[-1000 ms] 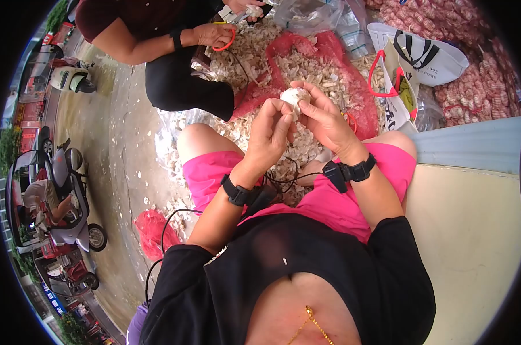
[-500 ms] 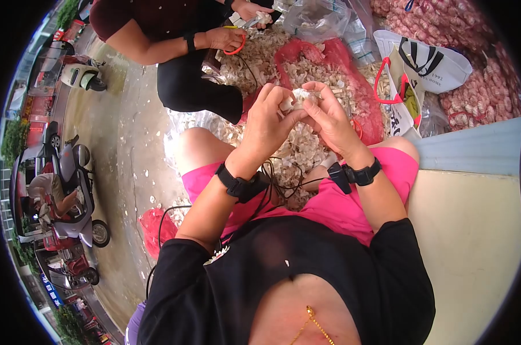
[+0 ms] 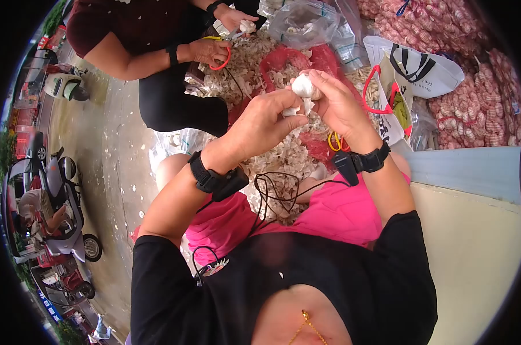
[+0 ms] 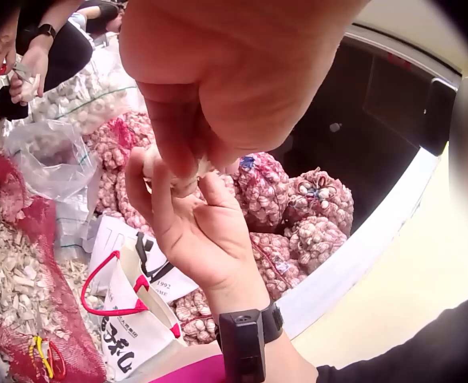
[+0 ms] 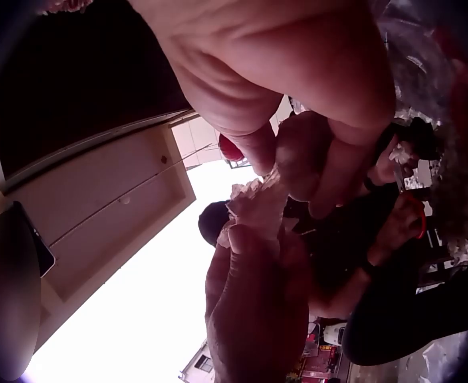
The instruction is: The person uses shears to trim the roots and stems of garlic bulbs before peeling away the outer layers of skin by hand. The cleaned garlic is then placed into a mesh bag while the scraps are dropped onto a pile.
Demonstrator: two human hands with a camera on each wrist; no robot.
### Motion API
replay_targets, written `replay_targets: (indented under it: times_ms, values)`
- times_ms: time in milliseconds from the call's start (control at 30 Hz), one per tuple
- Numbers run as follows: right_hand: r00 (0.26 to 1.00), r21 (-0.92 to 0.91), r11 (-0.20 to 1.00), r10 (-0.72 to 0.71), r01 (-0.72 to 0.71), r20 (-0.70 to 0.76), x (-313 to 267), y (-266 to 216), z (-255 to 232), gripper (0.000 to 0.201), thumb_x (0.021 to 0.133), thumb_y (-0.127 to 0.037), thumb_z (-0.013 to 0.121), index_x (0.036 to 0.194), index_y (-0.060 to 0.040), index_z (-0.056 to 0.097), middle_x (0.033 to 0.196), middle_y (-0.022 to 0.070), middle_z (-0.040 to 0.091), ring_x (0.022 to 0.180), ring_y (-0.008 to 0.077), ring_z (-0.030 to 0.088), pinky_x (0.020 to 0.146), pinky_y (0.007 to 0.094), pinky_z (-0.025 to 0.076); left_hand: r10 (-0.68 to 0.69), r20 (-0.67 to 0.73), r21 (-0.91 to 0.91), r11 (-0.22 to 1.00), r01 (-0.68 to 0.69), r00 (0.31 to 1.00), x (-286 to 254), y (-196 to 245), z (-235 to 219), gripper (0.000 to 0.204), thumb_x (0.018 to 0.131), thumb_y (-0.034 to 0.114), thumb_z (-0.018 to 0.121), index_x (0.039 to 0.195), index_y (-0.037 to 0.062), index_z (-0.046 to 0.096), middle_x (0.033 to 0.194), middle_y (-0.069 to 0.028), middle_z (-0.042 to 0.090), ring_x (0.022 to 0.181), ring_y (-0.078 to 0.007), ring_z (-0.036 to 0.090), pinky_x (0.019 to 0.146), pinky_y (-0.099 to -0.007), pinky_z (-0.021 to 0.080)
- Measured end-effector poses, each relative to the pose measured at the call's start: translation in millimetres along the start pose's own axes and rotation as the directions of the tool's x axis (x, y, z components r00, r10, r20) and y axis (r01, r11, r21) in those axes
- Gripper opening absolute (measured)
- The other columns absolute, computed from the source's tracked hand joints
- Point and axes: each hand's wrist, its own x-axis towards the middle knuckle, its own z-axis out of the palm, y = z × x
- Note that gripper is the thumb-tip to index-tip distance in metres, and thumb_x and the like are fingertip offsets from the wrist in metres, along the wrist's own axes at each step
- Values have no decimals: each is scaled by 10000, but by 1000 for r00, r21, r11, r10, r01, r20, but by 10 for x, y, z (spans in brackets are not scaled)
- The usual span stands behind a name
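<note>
A white garlic bulb [image 3: 304,86] is gripped by the right hand [image 3: 344,109] in the head view, its root side not clear. Just left of it the left hand [image 3: 255,123] pinches papery skin [image 3: 292,111] between thumb and fingers. In the left wrist view the left hand [image 4: 234,72] covers most of the bulb, and the right hand [image 4: 206,235] is below with curled fingers. The right wrist view has torn skin [image 5: 258,209] between the left hand [image 5: 258,311] at the bottom and the right hand [image 5: 298,80] above.
Loose skins [image 3: 283,155] cover the ground over a red mesh [image 3: 329,63]. Scissors [image 3: 336,141] lie by the right wrist. A white bag [image 3: 387,115] and sacks of garlic [image 3: 473,115] stand at the right. Another person [image 3: 122,52] holds scissors; black cables [image 3: 266,190] hang near the lap.
The left hand has drawn down and left from the bulb, with skin in its pinch. The right hand has turned, so the smooth white bulb shows. The head view has shifted slightly.
</note>
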Motion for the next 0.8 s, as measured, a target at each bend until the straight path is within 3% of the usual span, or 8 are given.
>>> replay_targets:
  times_ms: [100,200,267,300,433,600,667,800]
  values:
    - [997,17,997,79,-79,-25,94,72,-74,283,1025,-284,519,1174,-54,588,1139,85,660,1032,172,649,832,308,563,-134,109,-159,976,150,985,20,-131,-4,148,907,126,704,910,25,597,875,-32,608,747,-78,534,635,-248,458]
    - [979,268,944,167,-193,116,139,177,-240,297,1032,-262,497,1202,-32,578,1156,101,652,1066,192,639,906,321,553,-15,74,2,1000,15,997,68,-366,-15,159,926,131,682,908,25,565,904,-18,608,773,-60,533,645,-242,461]
    - [977,231,950,198,-211,77,141,237,-248,312,1035,-252,487,1226,-19,568,1161,107,649,1078,202,636,945,330,541,-95,-179,-228,972,53,979,77,-501,52,157,963,146,636,941,37,525,937,-11,614,805,-56,554,653,-226,477]
    - [976,189,958,212,-216,42,120,237,-223,328,1038,-242,478,1251,-5,558,1166,113,645,1091,212,632,984,339,529,-255,-105,-471,864,178,961,76,-479,61,157,998,165,584,972,47,484,965,-22,617,813,-62,585,675,-217,499]
    - [975,184,966,150,-180,165,141,310,-307,375,1034,-256,501,1287,16,541,1170,112,643,1100,202,625,1021,349,507,-340,-46,-604,759,245,939,100,-505,106,157,1011,169,562,978,43,474,908,-39,618,770,-72,608,674,-219,518]
    - [980,194,964,162,-181,114,76,402,-264,365,1023,-261,526,1266,9,559,1158,106,647,1080,194,632,1000,339,516,-392,22,-678,670,302,920,143,-550,135,138,1013,155,553,988,42,478,815,-21,586,740,-82,612,623,-229,526]
    - [981,268,944,193,-192,23,84,484,-398,341,1012,-259,552,1234,-2,580,1141,99,652,1058,211,643,971,337,532,-456,356,-657,499,566,816,157,-362,69,127,1013,147,548,995,43,477,792,-12,563,729,-84,607,578,-238,524]
    - [981,224,970,130,-95,-147,167,389,-494,327,1012,-232,554,1242,-1,570,1154,95,646,1060,197,642,955,326,532,-348,530,-551,552,626,773,72,-319,323,187,992,192,597,1062,39,515,836,-15,565,700,-89,588,576,-258,523]
